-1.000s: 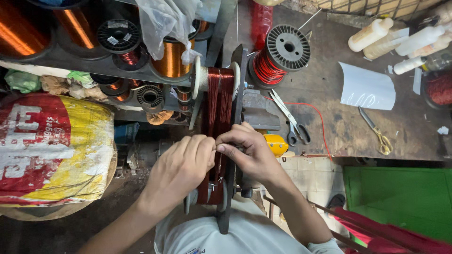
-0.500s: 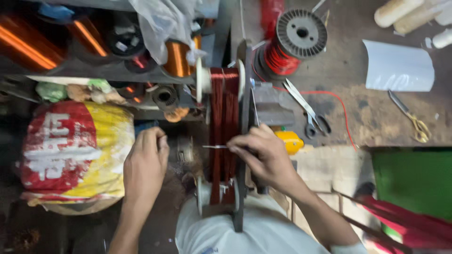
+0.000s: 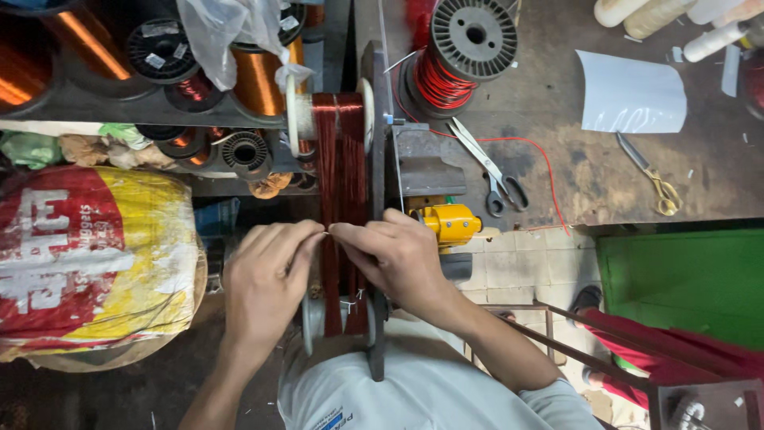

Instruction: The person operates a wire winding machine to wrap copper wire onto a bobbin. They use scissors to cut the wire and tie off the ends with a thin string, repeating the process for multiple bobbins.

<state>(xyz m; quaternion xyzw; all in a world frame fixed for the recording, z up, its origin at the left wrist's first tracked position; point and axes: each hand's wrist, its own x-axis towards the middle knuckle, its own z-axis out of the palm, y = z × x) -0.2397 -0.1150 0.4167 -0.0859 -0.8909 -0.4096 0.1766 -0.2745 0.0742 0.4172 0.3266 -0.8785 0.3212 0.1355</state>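
- Centrally, a dark red wire coil stretched as a long loop from far to near over a winding frame, between white end discs.
- Both hands met over the coil's near half, fingertips almost touching.
- The left hand had its grip pressed together, thumb and forefinger pinching a thin strand at the coil's left edge.
- The right hand lay across the coil, its fingers pinching the same strand from the right.
- Just right of the right hand sat a yellow tool at the near edge of the counter.
- Farther right on the counter lay black-handled scissors, and gold-handled scissors well apart from them.
- A spool of red wire stood at the far side, with a white sheet to its right.
- At left, a red, yellow and white sack rested below a shelf of copper wire spools.
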